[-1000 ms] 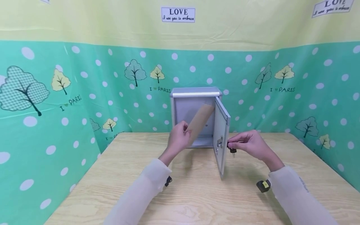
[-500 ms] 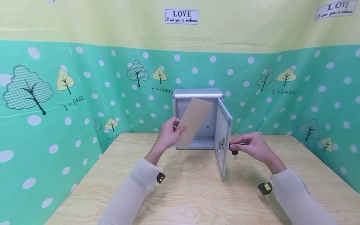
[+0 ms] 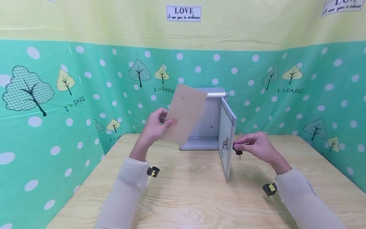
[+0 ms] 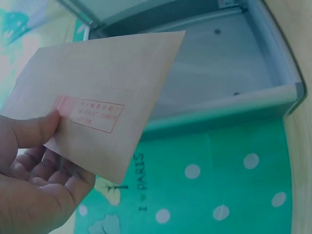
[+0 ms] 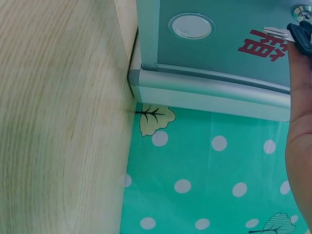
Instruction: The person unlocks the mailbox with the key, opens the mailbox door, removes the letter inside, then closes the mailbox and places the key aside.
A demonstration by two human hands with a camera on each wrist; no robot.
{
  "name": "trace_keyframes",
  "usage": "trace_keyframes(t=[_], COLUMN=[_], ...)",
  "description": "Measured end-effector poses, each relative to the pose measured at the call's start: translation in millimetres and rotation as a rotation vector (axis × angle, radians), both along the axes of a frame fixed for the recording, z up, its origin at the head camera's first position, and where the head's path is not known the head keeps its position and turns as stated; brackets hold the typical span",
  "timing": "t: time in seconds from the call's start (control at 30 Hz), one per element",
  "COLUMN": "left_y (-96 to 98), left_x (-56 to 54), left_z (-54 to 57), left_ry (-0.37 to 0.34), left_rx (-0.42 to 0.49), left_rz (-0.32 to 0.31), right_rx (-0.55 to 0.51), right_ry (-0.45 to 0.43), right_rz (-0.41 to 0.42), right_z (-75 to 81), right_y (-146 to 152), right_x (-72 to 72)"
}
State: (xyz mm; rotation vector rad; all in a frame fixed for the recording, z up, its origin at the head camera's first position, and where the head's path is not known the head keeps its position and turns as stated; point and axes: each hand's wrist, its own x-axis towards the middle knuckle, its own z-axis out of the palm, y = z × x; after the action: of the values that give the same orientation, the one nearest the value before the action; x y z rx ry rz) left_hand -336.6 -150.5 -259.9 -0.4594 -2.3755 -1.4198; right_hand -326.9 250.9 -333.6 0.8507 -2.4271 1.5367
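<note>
In the head view my left hand (image 3: 152,128) pinches a brown paper envelope (image 3: 187,113) near its lower left edge, thumb on the front. The left wrist view shows red print and a red-lined box under the thumb on that envelope (image 4: 126,63). It is held in front of the silver metal mailbox (image 3: 200,148), overlapping its left part. The mailbox door (image 3: 227,127) stands swung out on the right. My right hand (image 3: 255,148) pinches a black-headed key at the door's outer face, by the lock (image 5: 303,13); a second key (image 5: 278,33) hangs there.
The mailbox stands at the back of a wooden table (image 3: 183,197), close to a green dotted curtain (image 3: 114,79). A black wrist camera (image 3: 154,172) sits at the left cuff, another black camera (image 3: 269,189) at the right.
My left hand has drawn the envelope out of the mailbox, toward the left and up, and its broad face has turned into view. My right hand stays at the key and the door keeps its angle.
</note>
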Motion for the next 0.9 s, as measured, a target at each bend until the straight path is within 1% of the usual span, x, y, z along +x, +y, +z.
trace_keyframes(t=[0.1, 0.23, 0.37, 0.5, 0.57, 0.67, 0.8, 0.9], left_y=[-16.1, -37.8, -56.3, -73.4, -81.6, -90.8, -96.0, -96.6], left_x=[-0.1, -1.4, -3.2, -5.7, -7.5, -10.9, -16.5, -21.3], left_z=[4.3, 6.8, 7.8, 6.4, 4.3, 0.4, -4.4, -8.6], left_ry=[0.012, 0.059, 0.071, 0.051, 0.041, 0.016, -0.028, -0.069], left_rx=[0.037, 0.088, 0.185, 0.282, 0.317, 0.379, 0.450, 0.443], left_rz=[-0.008, -0.041, -0.067, -0.069, -0.057, -0.057, -0.064, -0.034], right_rx=[-0.012, -0.021, -0.017, -0.009, -0.007, -0.006, -0.009, -0.008], right_ry=[0.005, 0.008, 0.001, -0.009, -0.015, -0.021, -0.023, -0.014], right_rz=[0.012, 0.027, 0.025, 0.013, 0.011, 0.011, 0.014, 0.017], right_z=[0.3, -0.1, -0.4, -0.4, -0.5, -0.6, -0.5, -0.7], right_y=[0, 0, 0, 0, 0, 0, 0, 0], right_x=[-0.2, 0.0, 0.8, 1.1, 1.2, 1.2, 0.9, 0.5])
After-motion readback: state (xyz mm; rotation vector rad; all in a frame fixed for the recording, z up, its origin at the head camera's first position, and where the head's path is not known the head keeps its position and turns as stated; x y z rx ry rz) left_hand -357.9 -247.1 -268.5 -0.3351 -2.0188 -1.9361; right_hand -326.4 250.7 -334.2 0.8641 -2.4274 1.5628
